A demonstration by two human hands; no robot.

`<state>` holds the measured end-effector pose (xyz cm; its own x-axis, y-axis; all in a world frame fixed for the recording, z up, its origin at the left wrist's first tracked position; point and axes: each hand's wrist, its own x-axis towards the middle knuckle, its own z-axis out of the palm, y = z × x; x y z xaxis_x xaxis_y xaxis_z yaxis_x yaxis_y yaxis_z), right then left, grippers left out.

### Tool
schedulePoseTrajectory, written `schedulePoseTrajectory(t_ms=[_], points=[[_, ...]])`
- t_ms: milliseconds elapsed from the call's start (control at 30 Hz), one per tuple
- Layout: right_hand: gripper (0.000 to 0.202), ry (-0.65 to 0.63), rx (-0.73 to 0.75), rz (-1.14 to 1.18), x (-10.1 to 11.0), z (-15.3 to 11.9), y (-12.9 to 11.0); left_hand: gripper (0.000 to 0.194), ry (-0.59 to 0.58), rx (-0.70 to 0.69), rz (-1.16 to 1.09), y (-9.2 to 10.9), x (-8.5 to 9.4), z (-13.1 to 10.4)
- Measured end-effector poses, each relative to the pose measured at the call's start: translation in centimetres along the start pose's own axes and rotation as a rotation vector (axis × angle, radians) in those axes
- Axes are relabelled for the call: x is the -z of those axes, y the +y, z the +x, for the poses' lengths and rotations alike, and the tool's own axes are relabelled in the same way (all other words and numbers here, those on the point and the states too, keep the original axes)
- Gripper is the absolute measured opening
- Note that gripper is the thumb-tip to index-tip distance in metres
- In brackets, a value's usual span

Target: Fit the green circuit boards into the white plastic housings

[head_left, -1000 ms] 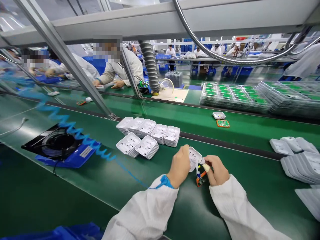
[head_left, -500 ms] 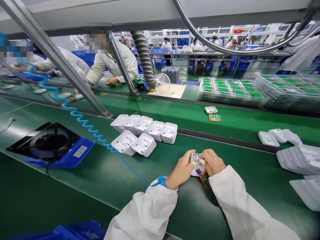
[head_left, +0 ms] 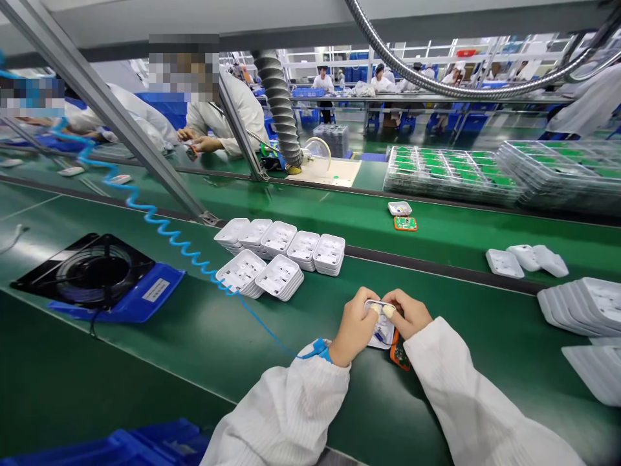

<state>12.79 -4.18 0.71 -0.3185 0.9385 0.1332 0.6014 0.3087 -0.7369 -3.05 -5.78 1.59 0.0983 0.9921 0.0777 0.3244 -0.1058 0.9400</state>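
Note:
A white plastic housing (head_left: 385, 331) is held between my two hands over the green bench. My left hand (head_left: 355, 329) grips its left side, with the thumb bent inward over the inside. On the opposite side, my right hand (head_left: 410, 313) closes round the upper right edge, its thumb also pressing inside. Both thumbs wear cream finger cots and nearly meet near the far rim. Below my right hand, a green circuit board with an orange edge (head_left: 400, 355) sits tilted beside the housing. A blue wrist strap (head_left: 317, 349) circles my left wrist. My fingertips behind the housing are hidden.
Stacked white housings (head_left: 277, 238) stand left of my hands, with more stacks (head_left: 579, 304) at the right. The belt carries a housing (head_left: 400, 208), a board (head_left: 405, 223) and white covers (head_left: 504, 263). A fan (head_left: 99, 270) and coiled blue cord (head_left: 167, 238) lie left. A co-worker (head_left: 233, 116) sits across.
My thumbs have come closer together near the housing's far rim. Pieces on the belt have shifted left. The co-worker's hands have drawn back from the belt and come together around a small item.

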Motion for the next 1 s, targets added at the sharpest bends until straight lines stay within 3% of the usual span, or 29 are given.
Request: schedulePoseTrajectory(t_ms=[167,267,400,700,1000], points=[[0.018,0.199,0.121,-0.161,-0.5,-0.4,-0.7,0.015,0.047,0.095,-0.069,-0.7,-0.1,0.2],[0.015,0.121,0.219,-0.319,-1.7,-0.7,-0.8,0.014,0.065,0.125,-0.096,-0.9,-0.1,0.4],[0.012,0.044,0.217,-0.525,-3.1,-0.6,0.1,0.017,0.053,0.130,-0.033,-0.7,-0.1,0.3],[0.014,0.158,0.205,-0.472,-3.2,-0.4,1.3,0.024,0.001,0.195,-0.019,-1.1,-0.1,0.3],[0.014,0.103,0.273,-0.495,-3.1,-0.2,1.3,0.027,0.004,0.194,0.004,-1.1,-0.1,0.2]])
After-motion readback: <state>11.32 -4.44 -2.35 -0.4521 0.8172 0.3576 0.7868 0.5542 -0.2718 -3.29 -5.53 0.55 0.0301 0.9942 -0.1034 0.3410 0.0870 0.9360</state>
